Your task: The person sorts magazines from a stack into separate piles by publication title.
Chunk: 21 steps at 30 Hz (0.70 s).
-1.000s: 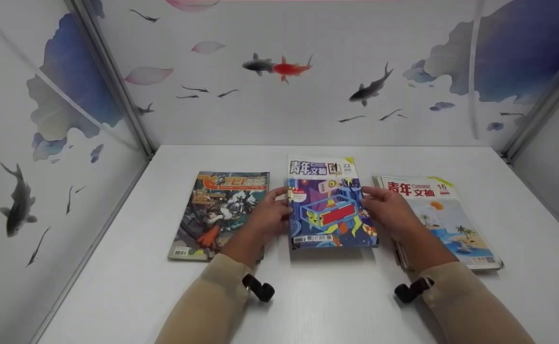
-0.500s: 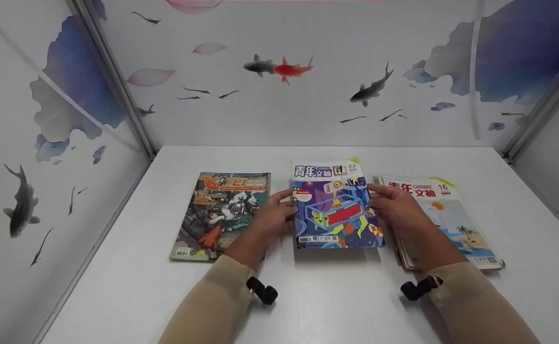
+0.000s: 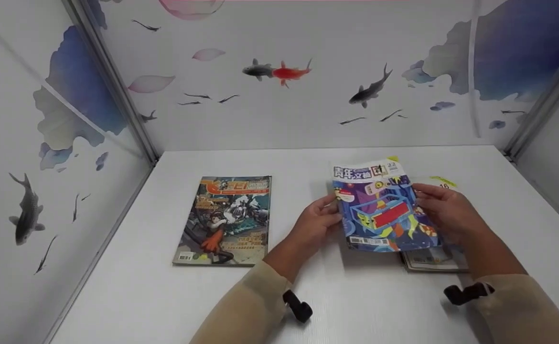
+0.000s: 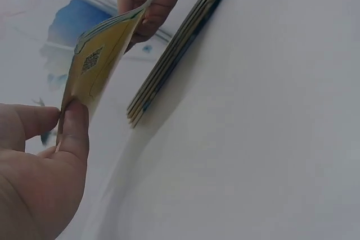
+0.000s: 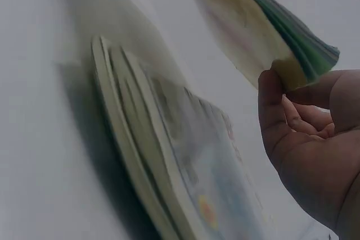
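Both hands hold a purple magazine [image 3: 380, 210] by its two long edges, raised above the table. My left hand [image 3: 313, 227] pinches its left edge between thumb and fingers; in the left wrist view the yellowish back cover [image 4: 98, 66] faces down, with the thumb against it. My right hand [image 3: 454, 215] pinches the opposite edge, and the right wrist view shows the page edges [image 5: 298, 40] slightly fanned there. Underneath and to the right lies a stack of magazines [image 5: 208, 167], its beach cover mostly hidden in the head view by the held magazine and the right hand.
Another magazine with a dark comic-style cover [image 3: 227, 224] lies flat on the left of the white table [image 3: 131, 296]. White panels printed with fish [image 3: 289, 71] enclose the table at the back and sides.
Both hands have carried the purple magazine rightward, from the middle of the table to partly over the right stack. The dark comic-cover magazine is now fully uncovered by the left arm.
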Tool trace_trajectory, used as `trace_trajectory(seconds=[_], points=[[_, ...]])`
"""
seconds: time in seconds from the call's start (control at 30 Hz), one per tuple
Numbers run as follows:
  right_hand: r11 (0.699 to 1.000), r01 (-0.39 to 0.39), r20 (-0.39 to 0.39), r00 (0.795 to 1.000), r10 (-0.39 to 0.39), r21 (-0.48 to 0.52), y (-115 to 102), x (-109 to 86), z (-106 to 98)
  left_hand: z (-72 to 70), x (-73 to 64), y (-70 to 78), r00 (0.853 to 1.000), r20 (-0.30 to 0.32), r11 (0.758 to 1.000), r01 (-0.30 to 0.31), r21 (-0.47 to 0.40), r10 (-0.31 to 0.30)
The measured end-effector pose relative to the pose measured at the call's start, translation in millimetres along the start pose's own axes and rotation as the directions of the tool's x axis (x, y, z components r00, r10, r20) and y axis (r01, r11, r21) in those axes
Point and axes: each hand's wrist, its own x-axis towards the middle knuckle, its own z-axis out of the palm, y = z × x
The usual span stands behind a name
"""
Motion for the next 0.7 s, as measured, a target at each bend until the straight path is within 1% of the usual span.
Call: trace_trajectory(seconds=[0.07,0.27,0.4,0.47,0.53,0.6,0.7], points=[[1.000,-0.015,-0.003,1.000,0.015,0.015,7,-4.3,-16,16.5,2.0,-5.6,1.000,0.013,1.000,0.004,-0.015,-0.004],[0.992,-0.071,-0.025,0.997,0.074,0.104,26,-24.4,-67,65.1,3.3,-21.1,0.999,0.046,1.000,0.023,-0.015,-0.023],[0.988,-0.048,-0.048,0.997,0.055,0.145,38,-34.4,-92,88.8,2.9,-29.2,0.997,0.061,0.998,0.058,-0.033,-0.055],[0.988,-0.039,-0.066,0.997,0.049,0.150,43,-36.4,-101,96.7,2.6,-32.0,0.995,0.074,0.996,0.074,-0.042,-0.070],[0.990,-0.043,-0.079,0.995,0.054,0.132,47,-36.6,-107,101.4,1.9,-34.4,0.993,0.086,0.996,0.084,-0.037,-0.081],[0.992,-0.057,-0.092,0.994,0.067,0.109,50,-36.5,-111,103.3,1.1,-36.1,0.991,0.101,0.995,0.093,-0.027,-0.090],[0.995,-0.084,-0.114,0.990,0.089,0.048,53,-36.5,-113,101.8,-0.8,-38.8,0.986,0.128,0.994,0.109,-0.009,-0.107]])
